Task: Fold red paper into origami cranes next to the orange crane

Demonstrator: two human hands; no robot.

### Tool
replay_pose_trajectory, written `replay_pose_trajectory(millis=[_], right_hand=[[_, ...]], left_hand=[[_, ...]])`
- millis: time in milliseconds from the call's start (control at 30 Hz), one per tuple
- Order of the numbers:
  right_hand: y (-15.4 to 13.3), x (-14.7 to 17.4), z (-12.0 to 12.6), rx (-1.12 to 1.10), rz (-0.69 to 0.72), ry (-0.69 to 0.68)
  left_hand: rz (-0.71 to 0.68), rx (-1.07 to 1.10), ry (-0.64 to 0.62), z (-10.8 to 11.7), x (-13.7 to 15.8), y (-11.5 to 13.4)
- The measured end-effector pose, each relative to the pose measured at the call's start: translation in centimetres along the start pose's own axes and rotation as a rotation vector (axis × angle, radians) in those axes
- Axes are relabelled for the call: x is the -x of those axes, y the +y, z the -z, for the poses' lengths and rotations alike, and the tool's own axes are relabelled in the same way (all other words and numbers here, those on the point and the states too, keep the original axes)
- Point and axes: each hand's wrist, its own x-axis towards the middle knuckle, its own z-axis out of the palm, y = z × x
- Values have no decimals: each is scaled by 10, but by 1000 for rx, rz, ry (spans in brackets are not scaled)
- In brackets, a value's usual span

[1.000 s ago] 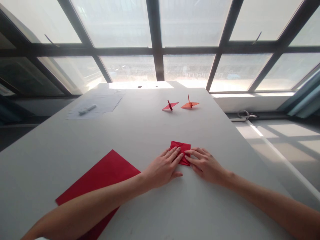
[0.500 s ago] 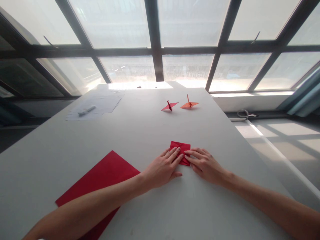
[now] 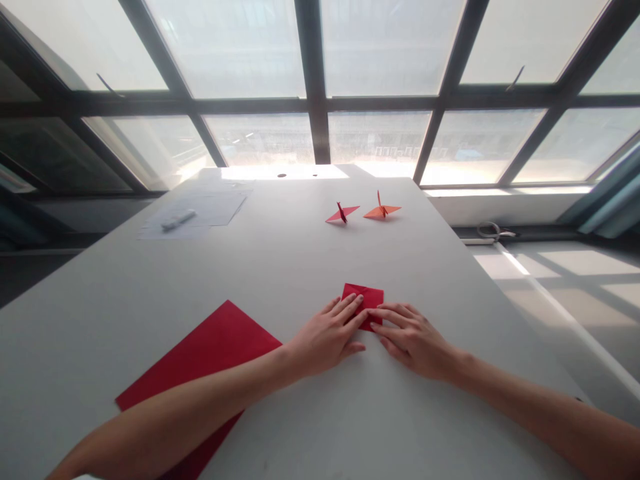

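Observation:
A small folded square of red paper (image 3: 371,297) lies flat on the white table in front of me. My left hand (image 3: 333,330) rests palm down over its left side, fingers stretched out and thumb apart. From the right, my right hand (image 3: 411,333) reaches onto the paper's right and lower edge, its fingers extended and the fingertips touching the surface close to my left index finger. Both hands cover part of the folded paper, so its lower left part is hidden.
Under my left forearm is a large red paper sheet (image 3: 200,353). Farther back stand a red paper crane (image 3: 343,213) and an orange paper crane (image 3: 383,210). White papers (image 3: 220,207) with a whitish object (image 3: 179,220) on them lie at the far left, before the windows.
My right hand has shifted slightly down along the right side of the folded paper. My left hand stays in place on it. The whole view has moved a little.

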Motion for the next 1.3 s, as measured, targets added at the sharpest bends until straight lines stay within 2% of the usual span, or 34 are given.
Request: replay_pose_trajectory(millis=[567, 633, 733, 800, 933, 1100, 1300], right_hand=[[-1, 0, 2, -12, 27, 16], [-2, -1, 2, -8, 23, 17], [-3, -1, 0, 5, 22, 19], [-3, -1, -1, 8, 24, 24], [-3, 0, -2, 10, 37, 53], [-3, -1, -3, 15, 37, 63], [-3, 1, -5, 20, 28, 31]], left_hand=[[41, 98, -2, -3, -1, -12], [121, 135, 73, -2, -3, -15], [348, 209, 239, 2, -8, -25], [443, 241, 274, 3, -12, -34], [494, 345, 171, 2, -21, -47], [623, 359, 17, 2, -33, -48], [629, 288, -47, 6, -42, -51]])
